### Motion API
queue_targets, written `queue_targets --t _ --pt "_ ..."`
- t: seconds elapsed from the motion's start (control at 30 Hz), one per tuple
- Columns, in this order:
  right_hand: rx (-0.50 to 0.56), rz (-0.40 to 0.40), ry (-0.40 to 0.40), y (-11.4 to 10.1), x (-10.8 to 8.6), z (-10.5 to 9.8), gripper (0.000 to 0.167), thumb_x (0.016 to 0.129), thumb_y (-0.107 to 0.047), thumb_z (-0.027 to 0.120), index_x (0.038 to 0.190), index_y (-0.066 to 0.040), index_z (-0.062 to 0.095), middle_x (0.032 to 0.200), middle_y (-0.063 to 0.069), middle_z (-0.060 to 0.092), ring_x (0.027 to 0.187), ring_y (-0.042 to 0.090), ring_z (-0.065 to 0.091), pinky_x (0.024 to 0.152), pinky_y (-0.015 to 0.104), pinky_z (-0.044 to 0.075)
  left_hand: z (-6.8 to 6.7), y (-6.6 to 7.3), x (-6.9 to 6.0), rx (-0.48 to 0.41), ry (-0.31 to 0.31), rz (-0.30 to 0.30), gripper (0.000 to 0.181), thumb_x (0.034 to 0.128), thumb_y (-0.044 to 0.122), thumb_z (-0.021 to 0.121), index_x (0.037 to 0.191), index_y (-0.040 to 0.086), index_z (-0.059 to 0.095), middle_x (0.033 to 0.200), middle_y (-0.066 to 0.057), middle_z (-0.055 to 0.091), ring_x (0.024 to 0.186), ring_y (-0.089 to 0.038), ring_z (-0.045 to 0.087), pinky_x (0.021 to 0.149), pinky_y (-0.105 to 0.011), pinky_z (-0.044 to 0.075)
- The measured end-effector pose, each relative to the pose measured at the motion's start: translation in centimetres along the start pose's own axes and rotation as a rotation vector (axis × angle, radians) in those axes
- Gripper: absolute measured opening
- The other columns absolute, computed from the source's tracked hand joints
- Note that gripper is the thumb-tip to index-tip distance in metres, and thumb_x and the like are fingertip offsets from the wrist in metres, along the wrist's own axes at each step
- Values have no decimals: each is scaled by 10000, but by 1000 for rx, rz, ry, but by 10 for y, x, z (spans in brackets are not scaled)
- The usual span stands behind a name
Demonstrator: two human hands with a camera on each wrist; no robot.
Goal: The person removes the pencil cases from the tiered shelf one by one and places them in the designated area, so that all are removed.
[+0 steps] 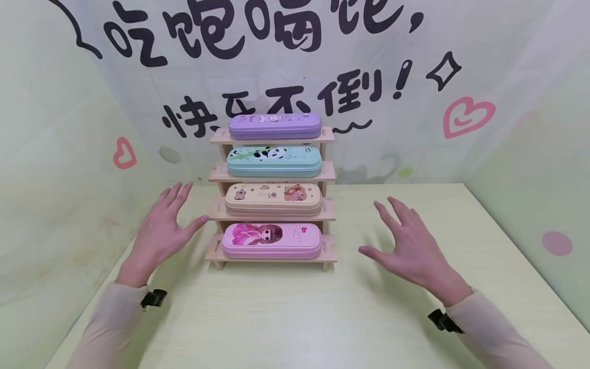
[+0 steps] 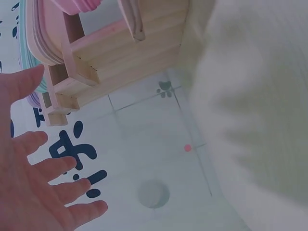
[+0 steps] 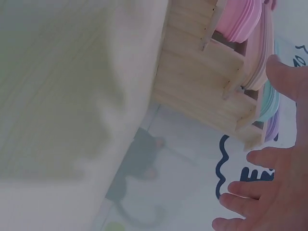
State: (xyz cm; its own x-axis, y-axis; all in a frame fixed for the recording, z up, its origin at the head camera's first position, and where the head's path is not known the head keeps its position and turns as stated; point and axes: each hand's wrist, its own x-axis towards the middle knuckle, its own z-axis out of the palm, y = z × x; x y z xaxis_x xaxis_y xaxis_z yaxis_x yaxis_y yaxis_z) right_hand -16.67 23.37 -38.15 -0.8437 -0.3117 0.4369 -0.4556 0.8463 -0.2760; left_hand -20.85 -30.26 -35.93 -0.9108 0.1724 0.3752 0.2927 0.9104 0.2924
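Observation:
A wooden four-step stand [image 1: 272,260] holds one pencil case on each step. From the top down they are a purple case [image 1: 276,126], a mint case [image 1: 274,163] with a panda, a cream case [image 1: 273,200] with small bears, and a pink case [image 1: 272,241] with a doll-like girl. My left hand [image 1: 161,233] is left of the stand, fingers spread; its thumb tip lies close to the third step, and contact cannot be told. Farther off on the right, my right hand [image 1: 415,251] hovers with spread fingers, apart from the stand. Neither hand holds anything.
The stand is on a pale wood-grain table [image 1: 276,312]. Behind it hangs a white backdrop [image 1: 392,148] with large black characters and pink hearts. Pale side panels [image 1: 548,179] border the table at left and right. Dark clips [image 1: 444,322] sit at both sleeve cuffs.

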Motion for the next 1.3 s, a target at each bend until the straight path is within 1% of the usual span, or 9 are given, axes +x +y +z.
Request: queue_targets --t 0.17,0.33,0.5,0.7,0.83,0.93,1.07,1.17,1.3 --pt "100 28 -35 -13 2 5 989 857 -541 847 1632 -113 406 1632 237 347 1449 493 369 1084 699 441 0 5 5 -48 14 -12 954 959 568 728 1701 213 245 1691 -203 293 1541 -455 255 1167 -744 303" --pt "253 82 -113 -29 5 7 928 893 -479 845 1637 -144 403 1632 196 351 1464 449 370 1096 693 446 2 9 11 -102 16 -4 971 938 521 782 1697 209 265 1687 -189 315 1526 -455 296 1162 -740 324" --pt "356 69 -138 -43 10 11 866 915 -469 826 1611 -122 445 1609 187 403 1452 442 406 1115 704 424 4 10 18 -173 -14 -5 999 919 468 828 1694 178 267 1695 -164 309 1523 -460 307 1189 -705 319" --pt "419 61 -135 -53 14 20 843 891 -442 852 1587 -142 484 1585 133 461 1439 388 453 1129 661 438 6 9 21 -213 -67 -25 1057 895 470 852 1705 213 224 1690 -188 300 1510 -496 307 1181 -720 320" --pt "472 47 -137 -60 16 24 797 864 -360 892 1544 -142 539 1530 68 526 1348 326 539 1087 576 510 9 7 24 -245 -71 -1 1067 884 432 875 1704 215 227 1679 -199 318 1481 -514 350 1155 -715 367" --pt "518 28 -143 -66 18 27 784 841 -286 916 1522 -125 562 1494 55 563 1269 286 577 1041 516 556 11 5 27 -277 -68 20 1070 873 384 895 1700 212 239 1664 -205 351 1468 -499 381 1143 -688 406" --pt "569 20 -157 -71 20 32 797 827 -223 922 1521 -79 557 1486 97 581 1238 315 593 1025 517 566 13 5 32 -313 -66 39 1072 860 352 911 1696 199 258 1643 -210 389 1460 -478 407 1139 -670 424" --pt "584 34 -170 -74 21 38 795 832 -238 919 1514 -52 555 1484 110 586 1235 338 599 1019 538 568 15 6 34 -328 -72 40 1064 859 350 913 1693 196 271 1633 -210 405 1438 -477 439 1125 -668 441" --pt "585 45 -171 -76 22 45 787 840 -279 914 1500 -34 561 1461 109 603 1229 316 605 1001 549 577 17 7 36 -345 -95 25 1077 859 363 912 1698 218 253 1578 -251 467 1394 -481 495 1120 -642 462"
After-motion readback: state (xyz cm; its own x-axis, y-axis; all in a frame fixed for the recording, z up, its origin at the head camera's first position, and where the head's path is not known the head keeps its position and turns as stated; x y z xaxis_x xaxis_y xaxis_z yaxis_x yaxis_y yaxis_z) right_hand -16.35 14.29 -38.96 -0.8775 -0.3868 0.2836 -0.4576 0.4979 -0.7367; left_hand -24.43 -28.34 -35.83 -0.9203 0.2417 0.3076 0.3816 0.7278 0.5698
